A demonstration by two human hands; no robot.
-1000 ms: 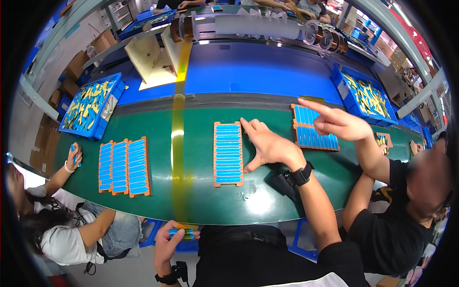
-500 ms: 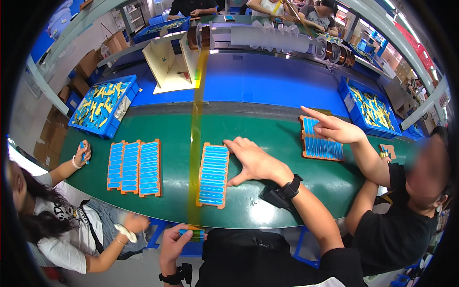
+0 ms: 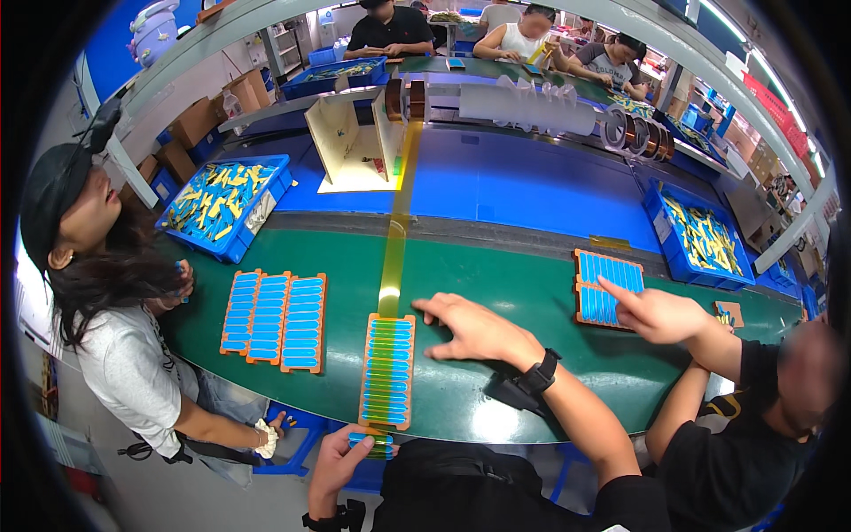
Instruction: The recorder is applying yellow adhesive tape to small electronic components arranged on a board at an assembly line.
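A strip of clear amber tape (image 3: 398, 257) runs toward me and lies lengthwise over an orange-brown tray (image 3: 363, 399) filled with a row of blue strips. Past the table's front edge, my left hand (image 3: 335, 459) is closed, thumb on top, around a small piece of blue strips (image 3: 379, 449) at the near end of the tape. To the right of the tray, my right hand (image 3: 474, 326) hovers low over the green tabletop, fingers and thumb spread, with nothing in it. A small gap separates its fingertips from the tray. A black band circles each of my wrists.
Three similar trays (image 3: 273, 319) lie side by side on the left. Blue bins (image 3: 232, 253) (image 3: 700, 279) of blue and yellow pieces flank the table. Tape rolls (image 3: 406, 102) sit on a bar beyond a wooden box (image 3: 359, 186). A co-worker's hand (image 3: 660, 315) reaches over trays at right; another person sits left.
The tray has shifted left and toward me, under the tape that earlier ran along its left side. My right hand no longer borders its edge closely. The right co-worker's hand has lowered over their trays.
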